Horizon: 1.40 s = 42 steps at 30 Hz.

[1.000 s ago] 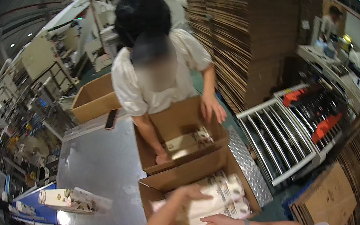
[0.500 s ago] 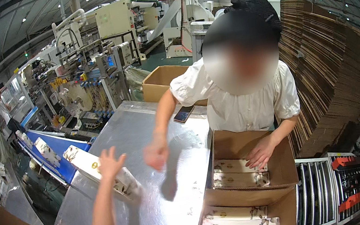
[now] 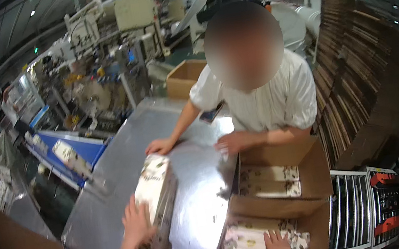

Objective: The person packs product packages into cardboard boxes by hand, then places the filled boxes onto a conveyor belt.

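A long white package with a floral print [image 3: 153,189] lies on the metal table, slanting away from me. My left hand [image 3: 138,222] rests against its near left side, fingers spread and not wrapped round it. A co-worker's hand [image 3: 160,146] touches the far end of that package. In the near cardboard carton [image 3: 262,206], my right hand [image 3: 278,247] lies open with spread fingers on similar floral packages [image 3: 239,246]. The co-worker's other hand [image 3: 231,144] is above the table's right edge, slightly blurred.
A farther carton [image 3: 309,159] holds more floral packages. On the left, a blue conveyor [image 3: 83,150] carries packages toward the metal table [image 3: 104,212]. A phone [image 3: 212,113] lies near the co-worker. Roller tracks [image 3: 351,210] and stacked flat cardboard [image 3: 359,78] stand to the right.
The package has moved right from beside the conveyor and turned lengthwise. My left hand has come nearer with it. My right hand now shows fully in the near carton. The co-worker's hand has left the far carton.
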{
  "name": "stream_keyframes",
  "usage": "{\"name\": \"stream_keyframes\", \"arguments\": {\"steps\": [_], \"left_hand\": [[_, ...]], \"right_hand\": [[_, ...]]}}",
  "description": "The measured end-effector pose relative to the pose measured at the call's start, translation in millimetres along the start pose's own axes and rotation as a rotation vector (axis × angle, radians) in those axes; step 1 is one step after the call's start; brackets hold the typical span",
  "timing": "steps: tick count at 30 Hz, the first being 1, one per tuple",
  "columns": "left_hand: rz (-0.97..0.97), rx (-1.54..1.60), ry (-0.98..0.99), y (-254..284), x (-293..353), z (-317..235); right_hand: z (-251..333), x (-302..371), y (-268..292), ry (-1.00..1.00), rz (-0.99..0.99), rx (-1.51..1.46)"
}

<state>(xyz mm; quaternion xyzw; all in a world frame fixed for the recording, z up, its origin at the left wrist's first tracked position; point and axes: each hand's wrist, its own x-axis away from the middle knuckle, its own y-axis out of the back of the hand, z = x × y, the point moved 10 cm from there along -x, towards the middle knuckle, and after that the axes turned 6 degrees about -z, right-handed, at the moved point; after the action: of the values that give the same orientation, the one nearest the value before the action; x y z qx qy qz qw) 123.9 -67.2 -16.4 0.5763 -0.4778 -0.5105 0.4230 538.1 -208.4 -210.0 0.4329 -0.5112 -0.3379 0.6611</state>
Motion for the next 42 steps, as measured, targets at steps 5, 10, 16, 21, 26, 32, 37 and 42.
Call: {"name": "stream_keyframes", "arguments": {"steps": [5,10,16,21,26,32,37,42], "left_hand": [[0.085,0.029,0.103,-18,-37,-23],[-0.339,0.188,-0.423,132,38,-147],[-0.334,0.554,-0.942,174,119,-270],[-0.024,0.458,-1.094,40,120,-349],[0.108,0.131,-1.063,-141,104,-377],[0.732,0.171,-0.941,-162,119,-389],[0.215,0.927,-0.275,-36,31,-248],[0.613,0.974,-0.169,-100,76,-215]], "right_hand": [[13,6,7,0.004,-0.004,-0.011],[-1,16,13,0.020,-0.016,-0.004],[10,17,9,0.079,0.095,-0.020],[4,13,-21,0.072,0.222,-0.153],[15,30,25,0.014,0.020,-0.090],[-22,37,14,0.013,0.134,-0.447],[-137,173,154,-0.265,-0.664,-1.017],[-170,227,68,-0.486,-0.341,-0.851]]}}
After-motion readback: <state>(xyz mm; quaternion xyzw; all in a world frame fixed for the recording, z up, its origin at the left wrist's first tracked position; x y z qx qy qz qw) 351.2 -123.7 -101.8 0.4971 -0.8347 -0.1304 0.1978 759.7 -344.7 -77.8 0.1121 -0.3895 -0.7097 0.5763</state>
